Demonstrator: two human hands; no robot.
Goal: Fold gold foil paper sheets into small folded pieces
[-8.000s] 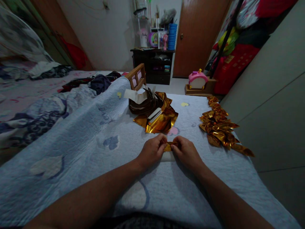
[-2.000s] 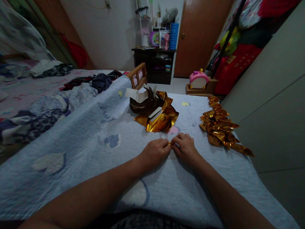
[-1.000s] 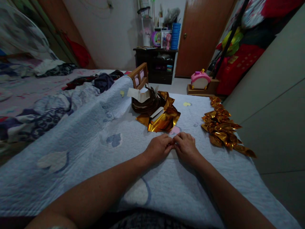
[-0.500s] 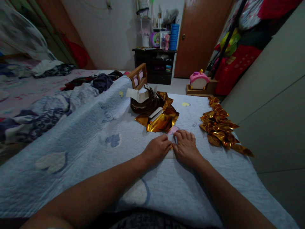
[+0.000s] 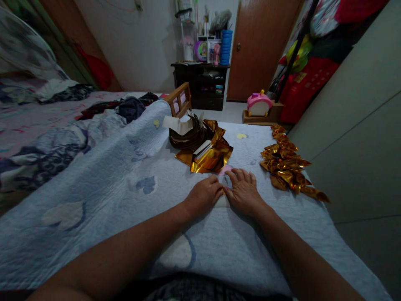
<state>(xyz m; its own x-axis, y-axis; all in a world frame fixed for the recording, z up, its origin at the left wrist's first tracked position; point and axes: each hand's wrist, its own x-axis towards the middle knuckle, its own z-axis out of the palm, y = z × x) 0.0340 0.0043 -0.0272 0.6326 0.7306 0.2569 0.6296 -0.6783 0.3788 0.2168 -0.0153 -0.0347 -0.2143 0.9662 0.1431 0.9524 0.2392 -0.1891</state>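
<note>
A small pale sheet of paper (image 5: 222, 202) with a bit of gold at its fold lies on the quilt, mostly covered by my hands. My left hand (image 5: 203, 195) is closed, its fingertips and thumb pinching the paper's left side. Beside it, my right hand (image 5: 246, 193) lies palm down with fingers stretched forward, its thumb touching the paper near my left fingertips. Just beyond both hands sits a loose stack of gold foil papers (image 5: 208, 161), with a thick curled bundle of brown-edged sheets (image 5: 184, 138) behind. To the right is a pile of folded gold foil pieces (image 5: 286, 165).
The pale blue quilt (image 5: 119, 221) covers the bed. A wooden rail (image 5: 180, 100) stands at its far end. Beyond are a dark cabinet (image 5: 200, 90) and a pink toy (image 5: 259, 103). Clothes and bedding (image 5: 125, 110) lie left; a pale panel (image 5: 360, 146) stands right.
The whole view has shifted slightly, so things appear a little further left. My hands keep nearly the same pose on the paper.
</note>
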